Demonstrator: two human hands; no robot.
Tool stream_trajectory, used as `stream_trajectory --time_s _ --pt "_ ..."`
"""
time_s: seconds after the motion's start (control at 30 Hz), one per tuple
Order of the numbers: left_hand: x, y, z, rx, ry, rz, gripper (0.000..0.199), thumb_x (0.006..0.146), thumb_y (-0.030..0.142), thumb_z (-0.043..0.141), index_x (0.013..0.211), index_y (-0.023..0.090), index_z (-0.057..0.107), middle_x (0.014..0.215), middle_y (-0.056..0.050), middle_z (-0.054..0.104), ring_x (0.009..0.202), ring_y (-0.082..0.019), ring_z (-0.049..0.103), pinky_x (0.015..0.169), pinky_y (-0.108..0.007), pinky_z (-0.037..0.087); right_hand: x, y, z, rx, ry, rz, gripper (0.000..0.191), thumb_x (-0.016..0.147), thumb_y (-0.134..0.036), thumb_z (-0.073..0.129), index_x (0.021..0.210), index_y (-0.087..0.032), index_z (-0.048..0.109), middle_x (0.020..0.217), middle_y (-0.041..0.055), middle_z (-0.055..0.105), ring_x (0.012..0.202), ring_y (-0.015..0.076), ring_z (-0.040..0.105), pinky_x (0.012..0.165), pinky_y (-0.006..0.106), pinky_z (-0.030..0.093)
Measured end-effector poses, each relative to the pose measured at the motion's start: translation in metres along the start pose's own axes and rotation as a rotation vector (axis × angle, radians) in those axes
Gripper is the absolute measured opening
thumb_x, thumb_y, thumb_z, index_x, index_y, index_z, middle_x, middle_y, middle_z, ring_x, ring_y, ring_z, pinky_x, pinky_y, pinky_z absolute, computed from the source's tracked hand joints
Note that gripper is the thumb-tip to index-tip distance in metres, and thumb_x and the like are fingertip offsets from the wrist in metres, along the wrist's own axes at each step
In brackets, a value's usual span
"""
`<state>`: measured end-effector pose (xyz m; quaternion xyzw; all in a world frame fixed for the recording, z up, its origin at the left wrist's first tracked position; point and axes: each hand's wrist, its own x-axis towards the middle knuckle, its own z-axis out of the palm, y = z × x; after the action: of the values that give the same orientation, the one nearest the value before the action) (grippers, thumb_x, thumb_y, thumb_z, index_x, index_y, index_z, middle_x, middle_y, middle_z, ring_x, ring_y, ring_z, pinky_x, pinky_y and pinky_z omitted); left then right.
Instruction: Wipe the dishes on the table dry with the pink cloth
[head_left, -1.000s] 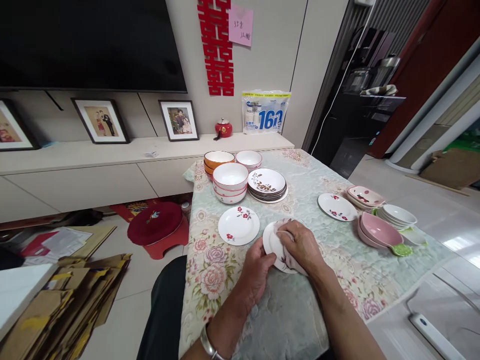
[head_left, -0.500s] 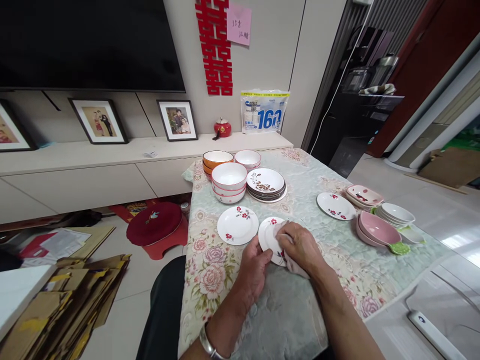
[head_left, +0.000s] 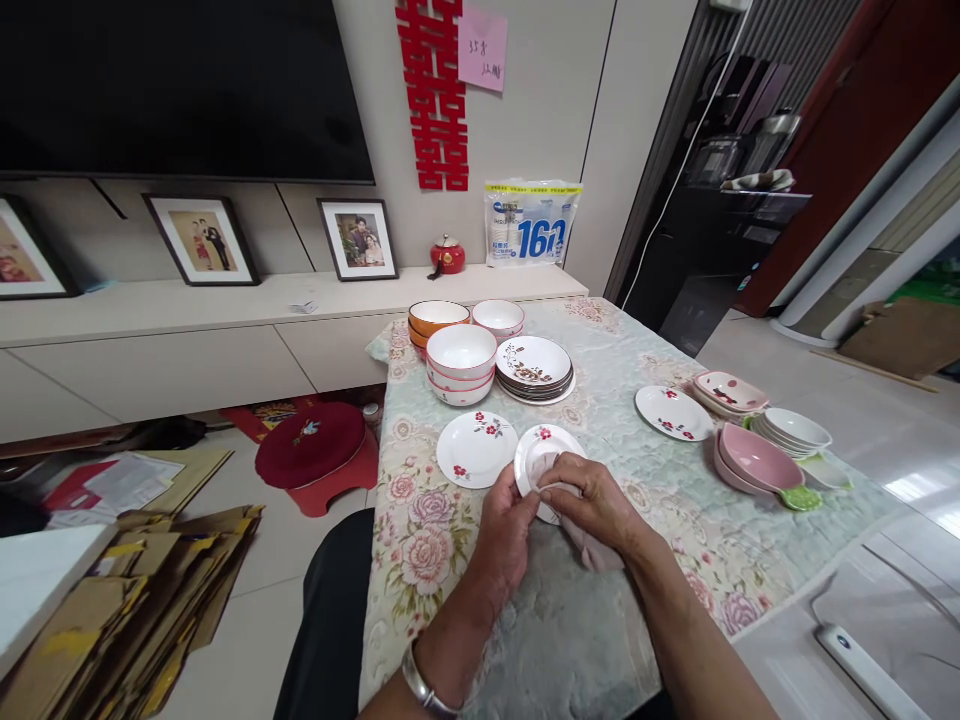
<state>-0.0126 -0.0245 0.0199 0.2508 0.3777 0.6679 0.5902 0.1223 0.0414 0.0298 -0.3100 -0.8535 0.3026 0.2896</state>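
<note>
A small white plate (head_left: 534, 450) with red flowers is tilted up in front of me over the near part of the table. My left hand (head_left: 504, 525) grips its lower left rim, thumb on top. My right hand (head_left: 592, 500) presses a pale pinkish cloth (head_left: 594, 548) onto the plate's face, and the cloth's loose end hangs below the fingers. Just left of it a similar flowered plate (head_left: 477, 450) lies flat on the tablecloth. Behind stand a stack of white bowls (head_left: 460, 365) with red rims and a stack of brown-flowered plates (head_left: 533, 362).
Orange bowls (head_left: 438, 318) and another white bowl (head_left: 498, 317) stand at the table's back. To the right lie a flowered plate (head_left: 673, 413), pink bowls (head_left: 759, 457) and small white dishes (head_left: 795, 430). A red stool (head_left: 330, 485) and flattened cardboard (head_left: 150, 610) are on the left.
My right hand has shifted the cloth left and down across the plate, toward my left thumb. The plate has turned slightly in my left hand. The other dishes stay put.
</note>
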Motion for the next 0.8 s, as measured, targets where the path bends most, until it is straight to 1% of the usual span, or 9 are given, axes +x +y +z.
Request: stream_trajectory --time_s 0.1,0.17,0.27,0.37,0.43,0.53,0.63,0.73,0.8 --pt "0.000 0.003 0.001 -0.012 0.080 -0.028 0.050 0.064 0.014 0.069 0.114 0.016 0.066 0.102 -0.007 0.074 0.104 -0.025 0.064 0.094 -0.035 0.047 -0.001 0.001 -0.005 -0.108 0.006 0.080 0.014 0.084 -0.021 0.059 0.073 -0.021 0.069 0.076 0.0010 0.066 0.076 0.0171 0.062 0.070 0.027 0.046" --pt "0.000 0.004 0.002 -0.019 0.105 -0.042 0.053 0.062 0.014 0.069 0.115 0.016 0.065 0.101 -0.007 0.074 0.101 -0.025 0.066 0.091 -0.035 0.049 -0.001 0.005 -0.006 -0.226 0.080 0.164 0.015 0.082 -0.019 0.056 0.070 -0.021 0.066 0.075 0.0010 0.066 0.074 0.0170 0.061 0.068 0.026 0.045" --pt "0.000 0.003 0.002 -0.028 0.087 -0.039 0.056 0.063 0.014 0.067 0.119 0.017 0.063 0.102 -0.007 0.074 0.098 -0.024 0.066 0.090 -0.035 0.049 0.000 0.014 -0.001 -0.410 0.244 0.258 0.016 0.084 -0.021 0.053 0.074 -0.020 0.065 0.079 0.0042 0.066 0.076 0.0188 0.060 0.070 0.028 0.044" --pt "0.000 0.000 0.001 0.004 0.045 -0.014 0.055 0.066 0.012 0.065 0.120 0.017 0.063 0.104 -0.006 0.074 0.098 -0.022 0.066 0.089 -0.032 0.048 0.002 0.019 0.007 -0.490 0.363 0.242 0.019 0.089 -0.025 0.051 0.084 -0.018 0.068 0.085 0.0092 0.067 0.084 0.0231 0.061 0.077 0.033 0.046" --pt "0.001 -0.002 0.000 0.029 0.004 0.012 0.054 0.068 0.011 0.063 0.122 0.018 0.062 0.107 -0.006 0.073 0.099 -0.022 0.065 0.088 -0.030 0.048 0.005 0.018 0.012 -0.439 0.409 0.189 0.019 0.090 -0.028 0.053 0.093 -0.017 0.069 0.091 0.0107 0.067 0.089 0.0245 0.062 0.081 0.035 0.047" --pt "0.000 -0.005 -0.002 0.047 -0.052 0.037 0.052 0.071 0.011 0.062 0.122 0.018 0.062 0.112 -0.007 0.072 0.102 -0.022 0.064 0.089 -0.031 0.047 0.007 0.012 0.015 -0.250 0.371 0.059 0.021 0.090 -0.027 0.056 0.105 -0.019 0.068 0.096 0.0094 0.067 0.093 0.0227 0.062 0.084 0.034 0.049" --pt "0.000 -0.007 -0.004 0.061 -0.042 0.048 0.050 0.070 0.011 0.063 0.120 0.018 0.064 0.114 -0.007 0.071 0.104 -0.023 0.063 0.091 -0.032 0.046 0.007 0.005 0.014 -0.095 0.245 -0.053 0.017 0.090 -0.026 0.058 0.102 -0.023 0.070 0.092 0.0059 0.066 0.090 0.0197 0.063 0.081 0.031 0.050" --pt "0.001 -0.007 -0.004 0.060 -0.004 0.038 0.050 0.068 0.011 0.063 0.117 0.019 0.065 0.111 -0.006 0.072 0.100 -0.022 0.064 0.091 -0.032 0.046 0.004 0.005 0.012 -0.099 0.162 -0.045 0.014 0.091 -0.025 0.057 0.094 -0.023 0.071 0.088 0.0044 0.066 0.086 0.0188 0.063 0.078 0.030 0.049" --pt "0.001 -0.006 -0.003 0.049 0.027 0.019 0.050 0.067 0.011 0.063 0.117 0.018 0.065 0.107 -0.006 0.073 0.096 -0.021 0.065 0.088 -0.031 0.047 0.003 0.010 0.010 -0.192 0.180 0.022 0.014 0.091 -0.025 0.056 0.093 -0.022 0.070 0.088 0.0053 0.066 0.087 0.0201 0.062 0.080 0.031 0.048"
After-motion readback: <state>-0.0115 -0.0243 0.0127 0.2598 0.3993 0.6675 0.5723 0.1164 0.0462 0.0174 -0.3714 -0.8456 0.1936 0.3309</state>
